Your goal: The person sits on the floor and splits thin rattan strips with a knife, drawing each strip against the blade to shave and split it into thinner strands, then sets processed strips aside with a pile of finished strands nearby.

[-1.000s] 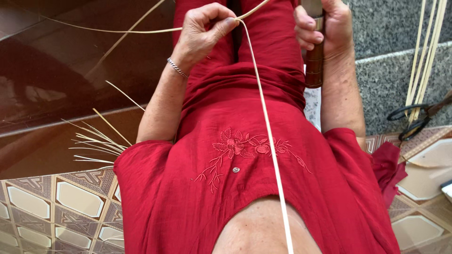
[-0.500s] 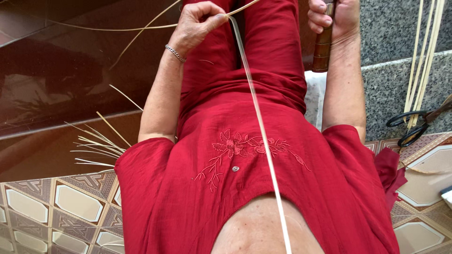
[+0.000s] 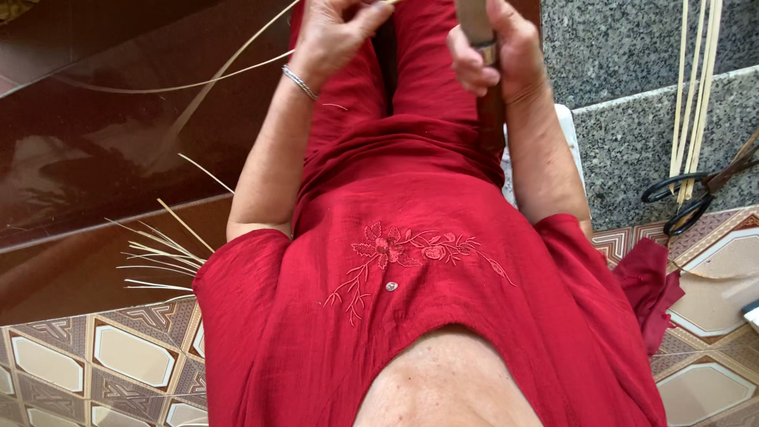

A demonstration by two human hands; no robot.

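I sit in red clothes, with my legs running toward the top of the head view. My left hand (image 3: 332, 35), a silver bracelet on its wrist, pinches the end of a thin pale cane strip (image 3: 213, 79). The strip curves away to the left over the dark glossy floor. My right hand (image 3: 498, 59) is closed round a knife-like tool (image 3: 490, 103) with a dark handle and a metal collar, held upright above my right thigh. The tool's top is cut off by the frame edge. The two hands are close together, a short gap between them.
Loose pale slivers (image 3: 158, 249) lie on the floor at the left. Long cane strips (image 3: 696, 87) lean on the grey granite wall at the right, above black scissors (image 3: 680, 202). A red cloth (image 3: 644, 285) lies on the patterned tiles by my right side.
The long strip that ran down across my chest is no longer in view. My right hand has moved in toward my left hand with the tool.
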